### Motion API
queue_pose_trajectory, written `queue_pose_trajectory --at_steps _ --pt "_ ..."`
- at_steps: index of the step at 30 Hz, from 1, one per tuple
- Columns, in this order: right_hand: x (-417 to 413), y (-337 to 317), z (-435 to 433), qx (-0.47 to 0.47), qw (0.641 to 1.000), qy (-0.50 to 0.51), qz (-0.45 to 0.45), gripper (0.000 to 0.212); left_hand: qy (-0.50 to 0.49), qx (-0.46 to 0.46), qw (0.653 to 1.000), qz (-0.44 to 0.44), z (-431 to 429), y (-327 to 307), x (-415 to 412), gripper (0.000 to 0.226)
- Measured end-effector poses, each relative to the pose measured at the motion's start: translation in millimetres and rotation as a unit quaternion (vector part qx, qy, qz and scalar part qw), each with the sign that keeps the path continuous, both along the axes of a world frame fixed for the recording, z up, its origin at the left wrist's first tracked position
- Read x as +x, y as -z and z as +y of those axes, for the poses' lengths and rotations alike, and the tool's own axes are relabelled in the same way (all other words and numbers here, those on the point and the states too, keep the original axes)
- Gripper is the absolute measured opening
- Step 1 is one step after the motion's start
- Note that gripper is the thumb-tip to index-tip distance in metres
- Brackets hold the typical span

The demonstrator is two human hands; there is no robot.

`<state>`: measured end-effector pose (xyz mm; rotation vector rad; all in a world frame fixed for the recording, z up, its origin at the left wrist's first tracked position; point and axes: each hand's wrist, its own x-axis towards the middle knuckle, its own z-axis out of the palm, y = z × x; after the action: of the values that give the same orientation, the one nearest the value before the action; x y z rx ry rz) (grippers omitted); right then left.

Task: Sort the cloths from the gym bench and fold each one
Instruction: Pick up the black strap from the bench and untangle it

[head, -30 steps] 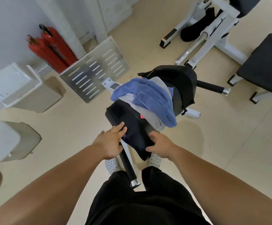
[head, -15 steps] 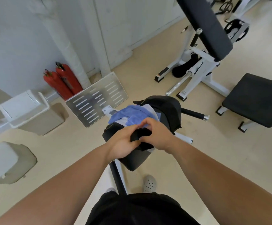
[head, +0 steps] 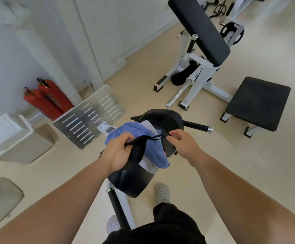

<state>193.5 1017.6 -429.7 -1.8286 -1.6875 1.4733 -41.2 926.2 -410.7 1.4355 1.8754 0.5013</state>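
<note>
A black cloth [head: 138,150] hangs in the air above the padded gym bench [head: 134,182]. My left hand [head: 119,152] is shut on its bunched upper end. My right hand [head: 180,140] pinches its other corner, so a thin black edge stretches between the two hands. Under them a blue cloth [head: 153,154] lies draped over a light grey cloth [head: 148,166] on the bench. Another black cloth [head: 166,118] covers the far end of the bench.
Two red fire extinguishers [head: 46,99] lean against the wall by a slotted metal plate [head: 90,117]. A white box [head: 7,136] stands at the left. A white-framed exercise machine [head: 201,55] and a black padded stool [head: 255,103] stand to the right. My feet in grey clogs [head: 161,192] are beside the bench.
Both hands lifted the black cloth off the near end of the bench, came together over the pile, then drew apart, stretching its edge between them. The camera tilted up.
</note>
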Motion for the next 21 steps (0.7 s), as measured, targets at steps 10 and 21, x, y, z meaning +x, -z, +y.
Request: queue_pose_trajectory --at_steps 10,21 --pt "64.4 121.7 107.6 -0.129 0.989 0.013 -0.067 0.046 -0.111 -0.083 0.990 0.009 67.7 35.4 36.1 0.018" --pt "48.1 161.1 119.5 -0.112 0.986 -0.001 -0.123 0.075 -0.187 -0.121 0.975 -0.006 56.1 44.0 46.9 0.026"
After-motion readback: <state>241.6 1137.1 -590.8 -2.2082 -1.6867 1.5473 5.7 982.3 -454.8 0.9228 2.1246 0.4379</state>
